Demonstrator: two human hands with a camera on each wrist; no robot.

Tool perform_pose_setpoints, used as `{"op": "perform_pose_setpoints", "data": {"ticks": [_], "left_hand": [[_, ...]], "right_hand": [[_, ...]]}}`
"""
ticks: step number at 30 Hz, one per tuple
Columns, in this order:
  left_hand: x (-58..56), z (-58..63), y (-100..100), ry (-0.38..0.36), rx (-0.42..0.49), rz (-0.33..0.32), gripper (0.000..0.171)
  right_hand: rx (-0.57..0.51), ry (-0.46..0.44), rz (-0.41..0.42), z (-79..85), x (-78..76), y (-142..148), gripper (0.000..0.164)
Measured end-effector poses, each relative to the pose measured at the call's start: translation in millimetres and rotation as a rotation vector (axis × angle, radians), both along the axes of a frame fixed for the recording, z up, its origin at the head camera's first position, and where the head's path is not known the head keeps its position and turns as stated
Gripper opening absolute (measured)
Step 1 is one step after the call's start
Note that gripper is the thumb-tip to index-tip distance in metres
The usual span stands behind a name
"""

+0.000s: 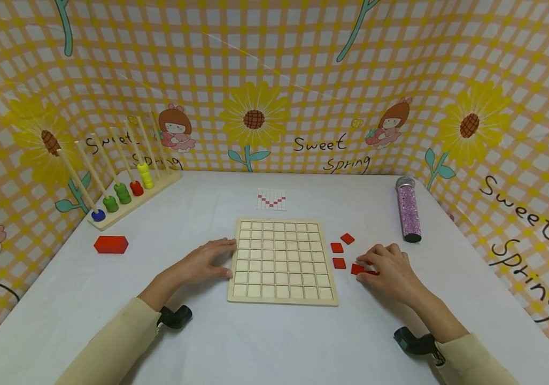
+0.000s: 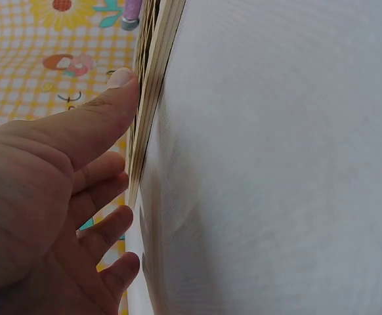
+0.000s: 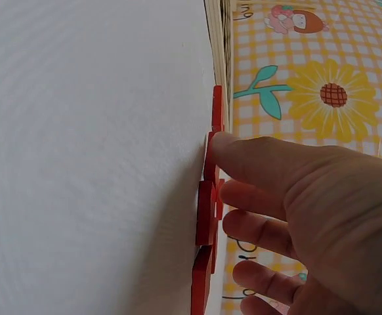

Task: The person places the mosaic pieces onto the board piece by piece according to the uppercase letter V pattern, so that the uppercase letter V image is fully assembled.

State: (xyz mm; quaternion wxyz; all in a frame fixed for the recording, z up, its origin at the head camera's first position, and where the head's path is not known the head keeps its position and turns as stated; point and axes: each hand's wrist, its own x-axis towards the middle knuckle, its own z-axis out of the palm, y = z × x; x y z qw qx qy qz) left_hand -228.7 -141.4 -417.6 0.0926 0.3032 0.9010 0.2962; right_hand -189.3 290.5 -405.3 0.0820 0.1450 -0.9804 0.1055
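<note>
My left hand [image 1: 202, 262] rests at the left edge of a wooden grid board [image 1: 281, 302], its fingers and thumb extended. In the left wrist view the thumb [image 2: 92, 121] lies against the board's side [image 2: 155, 85]. To the right of the board, my right hand [image 1: 389, 272] is low over several flat red square tiles [image 1: 339, 263]. Its thumb and forefinger are on either side of one red tile [image 1: 357, 269], which lies on the table. In the right wrist view the thumb [image 3: 256, 157] touches a tile [image 3: 210, 157]; the other fingers are loosely bent. Part of the tiles is hidden under this hand.
A small card [image 1: 271, 200] with a red zigzag pattern lies behind the board. At left stand a peg abacus [image 1: 134, 200] with coloured beads and a red block [image 1: 110, 245]. A glittery purple microphone [image 1: 409, 211] lies at right. Patterned cloth [image 1: 293, 69] walls the table.
</note>
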Motion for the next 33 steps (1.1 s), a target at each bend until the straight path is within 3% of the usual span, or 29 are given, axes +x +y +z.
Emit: {"op": "perform_pose_setpoints", "data": {"ticks": [14,33], "left_hand": [[-3.5,-3.0,-0.6,-0.013,0.004,-0.013,0.069],[-2.2,-3.4,1.8,0.009,-0.028,-0.039,0.07]], "right_hand": [[-0.011,0.016,-0.002,-1.2,-1.1,1.1,0.023],[-0.017,0.013,0.012,-4.0,-2.2,3.4,0.024]]}}
